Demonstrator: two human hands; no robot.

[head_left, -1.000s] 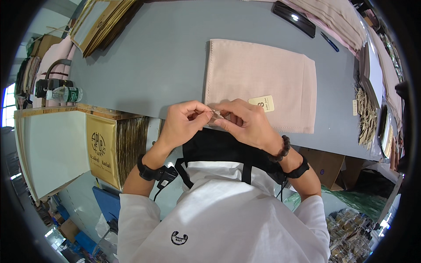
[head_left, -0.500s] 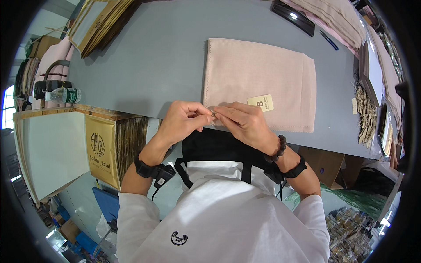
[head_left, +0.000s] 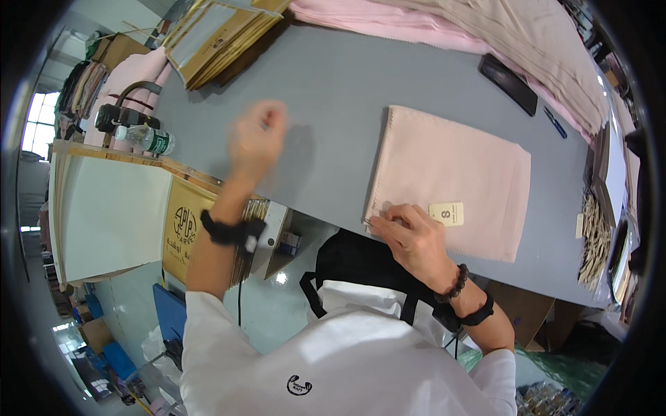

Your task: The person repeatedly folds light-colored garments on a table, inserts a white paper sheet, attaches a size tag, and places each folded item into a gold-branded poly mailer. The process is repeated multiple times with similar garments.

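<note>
A folded pale pink cloth [head_left: 451, 166] with a stitched edge lies on the grey table, a small cream tag [head_left: 446, 213] flat on it. At the cloth's near left corner my right hand [head_left: 416, 243] has its fingers pinched together. A tiny thin dark thing shows at its fingertips, too small to name. My left hand [head_left: 258, 139] is raised away from the cloth, over the table to its left. Motion smears its fingers, so I cannot make out whether it holds anything.
A pile of gold packages [head_left: 222, 41] stands at the far left, and a plastic bottle [head_left: 146, 140] lies at the left edge. A black case [head_left: 508, 84], a pen [head_left: 555, 123] and a bunch of string tags [head_left: 594, 243] are on the right. Stacked cloths [head_left: 472, 21] line the back.
My left hand has left the cloth's corner and swung up and to the left. My right hand still pinches at that corner. The whole view has shifted, with the cloth now lower and further right.
</note>
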